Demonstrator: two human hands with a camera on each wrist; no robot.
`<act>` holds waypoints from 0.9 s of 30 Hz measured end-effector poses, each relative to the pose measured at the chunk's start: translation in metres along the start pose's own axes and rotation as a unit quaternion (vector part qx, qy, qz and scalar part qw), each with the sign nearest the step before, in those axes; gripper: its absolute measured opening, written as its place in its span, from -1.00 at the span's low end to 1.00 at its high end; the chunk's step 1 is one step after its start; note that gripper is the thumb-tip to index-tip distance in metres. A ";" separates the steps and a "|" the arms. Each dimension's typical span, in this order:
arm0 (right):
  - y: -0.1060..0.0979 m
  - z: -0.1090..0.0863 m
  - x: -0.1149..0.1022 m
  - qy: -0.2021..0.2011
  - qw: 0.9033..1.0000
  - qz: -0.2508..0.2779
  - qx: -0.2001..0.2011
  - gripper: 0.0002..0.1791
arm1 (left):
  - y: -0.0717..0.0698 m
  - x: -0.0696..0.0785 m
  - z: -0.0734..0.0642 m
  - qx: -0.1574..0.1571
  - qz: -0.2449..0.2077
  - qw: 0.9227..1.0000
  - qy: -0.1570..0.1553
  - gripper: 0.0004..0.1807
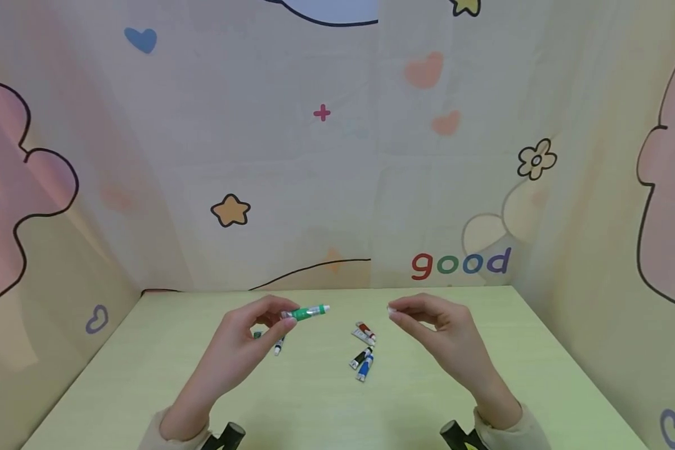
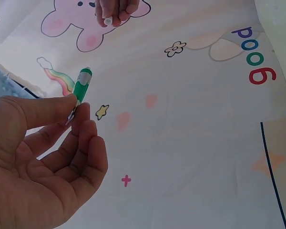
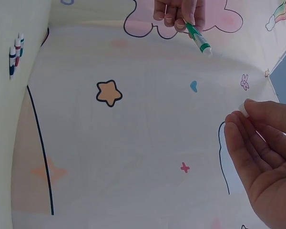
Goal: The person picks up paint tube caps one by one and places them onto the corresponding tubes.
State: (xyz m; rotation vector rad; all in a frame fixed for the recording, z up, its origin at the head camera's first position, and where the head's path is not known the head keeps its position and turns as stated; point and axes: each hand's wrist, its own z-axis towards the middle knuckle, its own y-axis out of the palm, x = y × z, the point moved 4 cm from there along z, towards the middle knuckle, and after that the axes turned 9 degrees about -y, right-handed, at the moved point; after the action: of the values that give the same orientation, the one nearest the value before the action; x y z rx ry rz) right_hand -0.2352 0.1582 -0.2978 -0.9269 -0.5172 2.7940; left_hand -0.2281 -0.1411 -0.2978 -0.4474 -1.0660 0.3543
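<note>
My left hand (image 1: 243, 340) pinches a green paint tube (image 1: 309, 312) by its flat end between thumb and fingertips, above the table. The tube's white tip points right, toward the other hand. My right hand (image 1: 441, 322) pinches a small white cap (image 3: 243, 110) between thumb and fingertips. The two hands are apart, with the tube's tip in the gap between them. In the left wrist view the cap (image 2: 108, 21) shows at the right hand's fingertips.
Between the hands, farther down on the pale table (image 1: 427, 400), lie several paint tubes: red (image 1: 366, 330), white (image 1: 363, 337), black (image 1: 361, 357) and blue (image 1: 365, 368). More tubes lie behind my left hand, including a dark one (image 1: 279, 347), partly hidden. A printed cloth (image 1: 292, 187) hangs behind.
</note>
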 end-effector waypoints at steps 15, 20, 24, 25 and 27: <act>0.019 -0.004 -0.007 -0.032 0.999 0.010 -0.037 -0.82 | 0.008 0.004 -0.005 -0.024 0.003 1.000 -0.001 -0.83; 0.027 -0.005 -0.007 -0.039 0.998 0.025 -0.044 -0.82 | 0.014 0.009 -0.008 -0.038 -0.002 0.999 0.013 -0.84; 0.033 -0.005 -0.006 -0.045 0.997 0.041 -0.055 -0.82 | 0.019 0.010 -0.009 -0.047 -0.009 0.999 0.020 -0.84; 0.034 -0.006 -0.006 -0.048 0.996 0.044 -0.058 -0.82 | 0.021 0.010 -0.010 -0.049 -0.011 0.999 0.020 -0.84; 0.037 -0.006 -0.006 -0.054 0.996 0.046 -0.062 -0.81 | 0.023 0.011 -0.010 -0.054 -0.015 0.998 0.018 -0.85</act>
State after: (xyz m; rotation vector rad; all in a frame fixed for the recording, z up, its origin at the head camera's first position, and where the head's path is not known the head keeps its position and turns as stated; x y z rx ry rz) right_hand -0.2279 0.1245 -0.3128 -0.8478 -0.6872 2.9367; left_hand -0.2152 -0.1180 -0.3052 -0.5322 -1.0594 0.2618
